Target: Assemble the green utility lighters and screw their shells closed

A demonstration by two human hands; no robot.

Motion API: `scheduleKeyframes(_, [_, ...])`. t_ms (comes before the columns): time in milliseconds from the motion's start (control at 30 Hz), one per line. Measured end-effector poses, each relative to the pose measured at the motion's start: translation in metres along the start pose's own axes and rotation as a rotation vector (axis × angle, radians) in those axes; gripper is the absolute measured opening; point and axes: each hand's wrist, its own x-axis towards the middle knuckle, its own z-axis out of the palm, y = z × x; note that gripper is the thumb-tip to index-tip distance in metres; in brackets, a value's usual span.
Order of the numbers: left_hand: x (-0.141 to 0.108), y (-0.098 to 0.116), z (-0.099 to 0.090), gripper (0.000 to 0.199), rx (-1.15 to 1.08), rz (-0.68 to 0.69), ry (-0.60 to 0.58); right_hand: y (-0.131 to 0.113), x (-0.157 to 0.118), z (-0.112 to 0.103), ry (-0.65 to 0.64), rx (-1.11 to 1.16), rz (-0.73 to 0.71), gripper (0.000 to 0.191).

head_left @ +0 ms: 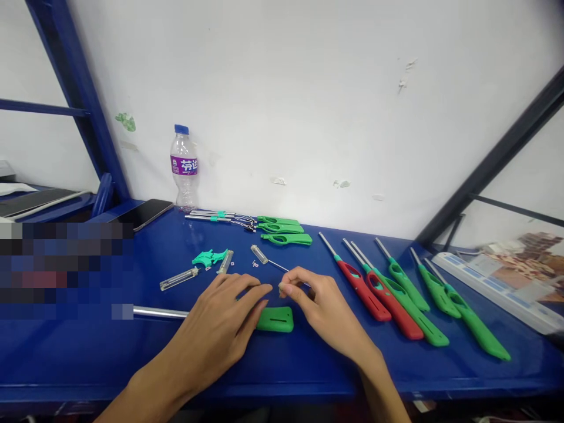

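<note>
A long-necked green lighter (277,319) lies on the blue table with its metal tube (161,312) pointing left. My left hand (224,317) is closed over its middle and hides much of it. Just right of it, the thumb and forefinger of my right hand (324,308) pinch a tiny pale part (281,288), too small to name. A thin metal rod (278,266) runs in behind the right hand's fingers; its other end is hidden. Beyond my hands lie clear fuel tanks (180,278), teal plastic pieces (209,258) and tiny loose bits (255,264).
Several red and green lighters (408,305) lie in a row on the right. Green handle shells (286,238) and metal tubes with wires (209,218) lie near the wall. A bottle (185,170) and a phone (145,214) are at the back left. Blue posts (83,88) flank the table.
</note>
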Motion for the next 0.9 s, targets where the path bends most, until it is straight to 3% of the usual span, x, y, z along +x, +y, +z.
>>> scheduleKeyframes(100, [-0.001,-0.001,-0.001,0.023,-0.017,0.023,0.145,-0.006,-0.001,0.003,-0.004,0.038,-0.016,0.021])
scheduleKeyframes(200, [-0.001,0.0,-0.001,0.019,-0.067,0.044,0.216,-0.01,-0.001,0.006,-0.009,0.048,-0.043,0.021])
scheduleKeyframes(600, [0.004,0.0,-0.003,0.014,-0.207,0.058,0.269,-0.013,-0.003,0.012,-0.06,0.117,-0.061,0.02])
scheduleKeyframes(700, [0.004,0.001,-0.005,0.015,-0.262,-0.02,0.25,-0.011,-0.003,0.014,-0.045,0.123,-0.075,0.019])
scheduleKeyframes(900, [0.004,0.005,-0.008,0.011,-0.437,-0.287,0.07,-0.008,-0.002,0.018,-0.031,0.113,-0.139,0.016])
